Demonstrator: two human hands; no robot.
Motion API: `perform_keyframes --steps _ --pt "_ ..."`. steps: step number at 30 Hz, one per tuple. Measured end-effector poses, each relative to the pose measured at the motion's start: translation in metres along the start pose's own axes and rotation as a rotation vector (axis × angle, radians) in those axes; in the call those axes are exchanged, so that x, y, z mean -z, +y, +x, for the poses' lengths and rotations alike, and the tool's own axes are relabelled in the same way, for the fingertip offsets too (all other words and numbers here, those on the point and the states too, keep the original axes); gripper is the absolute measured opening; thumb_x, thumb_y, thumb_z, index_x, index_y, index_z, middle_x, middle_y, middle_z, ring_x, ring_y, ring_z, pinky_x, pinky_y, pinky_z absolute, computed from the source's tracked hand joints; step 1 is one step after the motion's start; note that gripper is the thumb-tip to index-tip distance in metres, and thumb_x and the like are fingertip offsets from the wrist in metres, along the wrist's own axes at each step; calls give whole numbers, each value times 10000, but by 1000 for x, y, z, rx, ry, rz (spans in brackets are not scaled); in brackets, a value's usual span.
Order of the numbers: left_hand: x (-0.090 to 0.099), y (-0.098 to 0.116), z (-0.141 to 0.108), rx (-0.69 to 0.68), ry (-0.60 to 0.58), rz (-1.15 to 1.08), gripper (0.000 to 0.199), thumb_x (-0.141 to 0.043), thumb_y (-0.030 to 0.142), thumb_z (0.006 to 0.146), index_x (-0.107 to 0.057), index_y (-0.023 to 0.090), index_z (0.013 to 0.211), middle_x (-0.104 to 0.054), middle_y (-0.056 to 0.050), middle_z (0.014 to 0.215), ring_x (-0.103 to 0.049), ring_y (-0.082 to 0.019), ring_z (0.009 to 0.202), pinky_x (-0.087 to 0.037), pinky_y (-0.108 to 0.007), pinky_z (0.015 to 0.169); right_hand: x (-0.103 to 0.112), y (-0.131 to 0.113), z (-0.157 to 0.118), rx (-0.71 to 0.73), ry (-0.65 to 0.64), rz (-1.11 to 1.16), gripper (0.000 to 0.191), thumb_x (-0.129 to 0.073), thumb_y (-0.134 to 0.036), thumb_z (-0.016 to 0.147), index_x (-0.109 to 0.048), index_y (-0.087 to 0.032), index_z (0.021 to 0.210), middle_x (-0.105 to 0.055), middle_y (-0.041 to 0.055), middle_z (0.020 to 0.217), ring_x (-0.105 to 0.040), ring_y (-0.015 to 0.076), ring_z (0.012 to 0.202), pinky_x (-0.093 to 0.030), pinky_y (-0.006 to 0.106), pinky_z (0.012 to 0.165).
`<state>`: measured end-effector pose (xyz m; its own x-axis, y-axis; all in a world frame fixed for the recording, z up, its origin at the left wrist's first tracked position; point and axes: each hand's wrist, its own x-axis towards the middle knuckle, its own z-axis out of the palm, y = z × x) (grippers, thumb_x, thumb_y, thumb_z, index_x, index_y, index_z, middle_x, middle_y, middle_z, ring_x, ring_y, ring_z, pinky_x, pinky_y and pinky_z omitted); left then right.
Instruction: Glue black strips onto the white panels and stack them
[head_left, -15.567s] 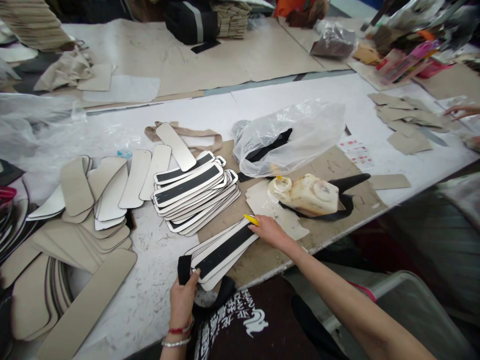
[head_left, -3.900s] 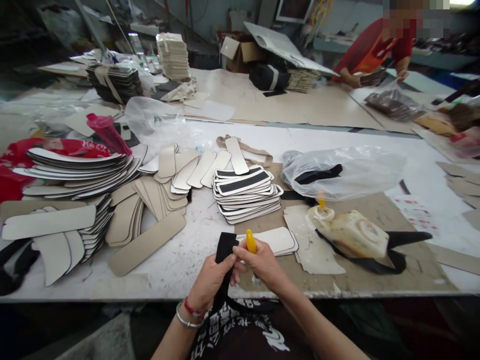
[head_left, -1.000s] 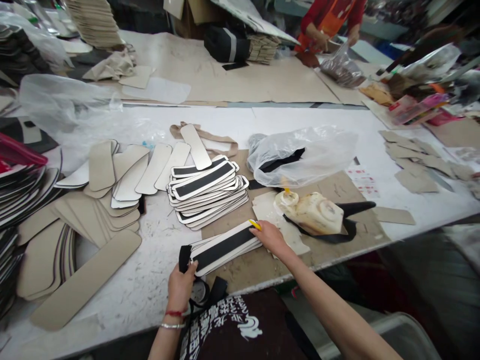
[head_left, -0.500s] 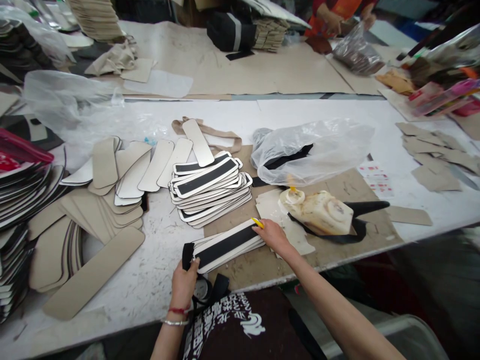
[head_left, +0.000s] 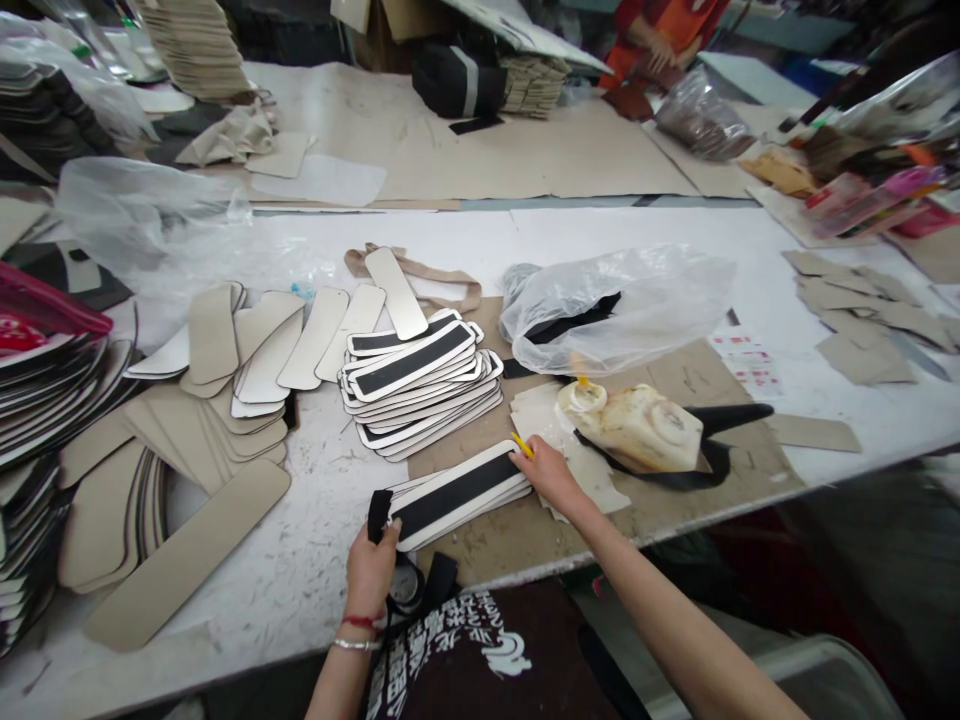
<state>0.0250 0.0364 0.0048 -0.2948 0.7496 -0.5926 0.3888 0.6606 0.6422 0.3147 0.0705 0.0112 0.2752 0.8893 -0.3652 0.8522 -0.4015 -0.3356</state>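
A pale rounded panel with a black strip along its middle (head_left: pixel 457 495) lies on a small stack of similar panels near the table's front edge. At its left end is my left hand (head_left: pixel 373 562), closed around a black fabric strip (head_left: pixel 379 514), its thumb touching the panel's end. My right hand (head_left: pixel 547 473) rests at the opposite end, fingers closed on a thin yellow tool (head_left: pixel 522 444) whose kind I cannot make out. Just beyond lies a taller pile of strip-faced panels (head_left: pixel 420 405). To the right sits a stained, cream-coloured plastic container (head_left: pixel 637 425) with glue-like residue.
Loose beige panels (head_left: pixel 187 550) spread over the left side. A clear plastic bag (head_left: pixel 660 300) with black material lies behind the container. Beige scraps (head_left: pixel 870 310) are at the right. Across the table is another person's hand (head_left: pixel 660 50).
The camera view has shifted slightly. My hands stay at both ends of the panel, and the yellow tool's tip has tilted up a little. The other person's hands have drawn together.
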Motion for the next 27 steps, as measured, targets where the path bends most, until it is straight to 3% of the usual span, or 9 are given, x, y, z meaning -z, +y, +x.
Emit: perform_keyframes --steps 3,9,18,22,27 --pt "0 -4 3 -12 -5 5 353 -559 420 621 -613 127 811 -600 -43 553 -566 -203 560 -399 -269 491 2 5 -6 9 95 33 169 -397 -332 810 -469 -183 778 -547 14 662 -504 149 611 -319 223 554" --pt "1 -9 5 -21 -27 -25 335 -560 430 615 -603 133 765 -594 -37 549 -553 -192 544 -389 -266 484 -2 6 -20 94 127 -81 176 -339 -255 841 -492 -187 787 -547 51 760 -501 161 728 -340 242 652" --pt "6 -7 0 14 -98 -265 284 -601 401 590 -550 142 697 -449 50 416 -411 -101 390 -302 -219 403 -6 -6 -27 14 118 54 283 -478 -470 728 -481 -187 718 -496 32 718 -484 187 751 -360 270 676" --pt "12 -10 -2 13 -135 -316 287 -599 412 608 -503 147 664 -420 62 402 -368 -73 371 -272 -199 383 -10 -4 -33 1 181 -2 244 -440 -407 759 -496 -175 810 -516 54 773 -484 194 762 -359 280 681" --pt "21 -10 -4 11 -119 -339 327 -632 431 579 -491 140 624 -445 51 404 -355 -58 362 -254 -192 375 -10 -4 -35 78 133 -26 251 -312 -311 825 -518 -169 810 -550 68 773 -494 187 780 -357 278 717"
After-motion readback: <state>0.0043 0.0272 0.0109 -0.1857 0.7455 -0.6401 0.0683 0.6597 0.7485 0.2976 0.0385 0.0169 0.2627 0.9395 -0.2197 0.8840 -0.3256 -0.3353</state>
